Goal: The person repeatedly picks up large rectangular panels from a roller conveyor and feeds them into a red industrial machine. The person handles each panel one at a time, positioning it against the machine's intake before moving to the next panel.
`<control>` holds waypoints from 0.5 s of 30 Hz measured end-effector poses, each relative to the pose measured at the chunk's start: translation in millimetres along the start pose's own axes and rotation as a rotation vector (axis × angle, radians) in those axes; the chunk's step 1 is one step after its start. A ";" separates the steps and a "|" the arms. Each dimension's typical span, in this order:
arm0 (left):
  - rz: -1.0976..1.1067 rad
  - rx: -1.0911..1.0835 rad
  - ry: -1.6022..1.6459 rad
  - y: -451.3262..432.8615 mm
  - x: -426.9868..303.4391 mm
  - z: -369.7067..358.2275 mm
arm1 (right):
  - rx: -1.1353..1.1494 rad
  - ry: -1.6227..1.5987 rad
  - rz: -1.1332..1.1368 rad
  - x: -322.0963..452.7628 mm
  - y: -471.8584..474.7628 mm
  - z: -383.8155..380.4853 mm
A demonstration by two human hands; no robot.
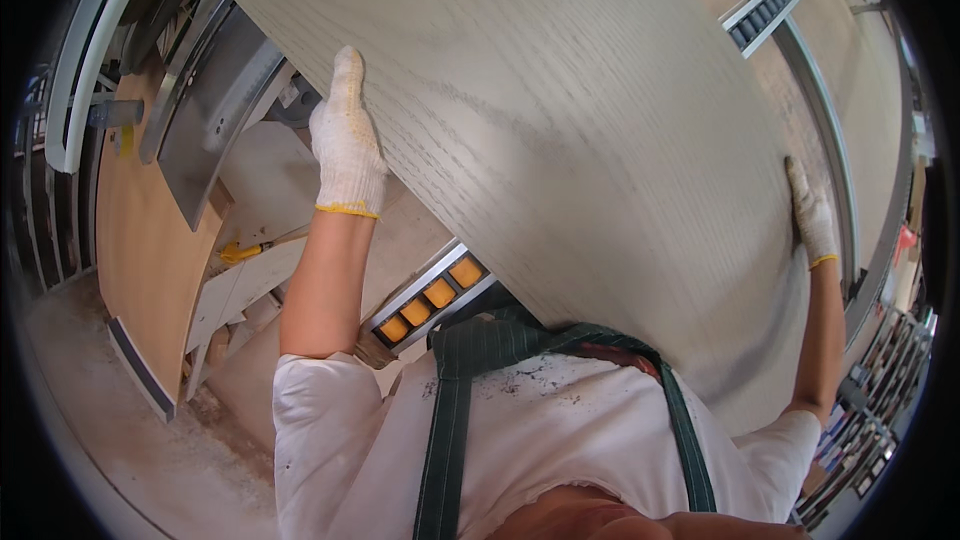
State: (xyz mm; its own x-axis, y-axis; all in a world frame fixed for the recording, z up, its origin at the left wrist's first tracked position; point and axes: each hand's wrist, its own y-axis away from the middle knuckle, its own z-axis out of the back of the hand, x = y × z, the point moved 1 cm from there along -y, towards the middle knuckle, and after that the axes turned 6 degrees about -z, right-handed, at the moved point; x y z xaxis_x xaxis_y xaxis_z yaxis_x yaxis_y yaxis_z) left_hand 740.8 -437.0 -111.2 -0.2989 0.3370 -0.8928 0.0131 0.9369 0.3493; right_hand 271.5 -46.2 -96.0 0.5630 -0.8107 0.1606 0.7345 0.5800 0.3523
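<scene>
A large grey wood-grain panel spans the middle of the view, its near edge close to my apron. My left hand, in a white knit glove with a yellow cuff, grips the panel's left edge. The thumb lies on top, and the fingers are hidden beneath. On the far right my right hand, gloved the same way, holds the opposite edge; most of its fingers are out of sight. Below the panel's left edge shows a roller track with orange rollers.
Metal machine guards rise at the left beside a tan board. A yellow air blow gun lies on a pale surface near my left forearm. At the upper right, another roller track with dark rollers crosses a metal rail.
</scene>
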 end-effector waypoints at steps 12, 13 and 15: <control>-0.036 -0.008 -0.029 -25.2 23.6 -35.0 | -0.068 0.011 0.078 -117.0 -70.5 -5.9; -0.042 -0.011 -0.017 -24.6 24.5 -44.4 | -0.013 -0.171 -0.028 -98.3 -80.9 4.1; -0.054 -0.006 0.009 -23.9 25.7 -68.5 | -0.038 0.080 0.132 -119.7 -97.2 16.8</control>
State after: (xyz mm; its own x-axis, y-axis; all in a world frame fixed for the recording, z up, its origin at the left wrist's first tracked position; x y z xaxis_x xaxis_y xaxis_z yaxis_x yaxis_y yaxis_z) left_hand 667.4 -457.1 -123.0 -0.3078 0.2855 -0.9076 -0.0089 0.9530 0.3028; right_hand 126.4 -6.9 -133.9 0.6830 -0.7190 0.1286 0.6651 0.6849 0.2975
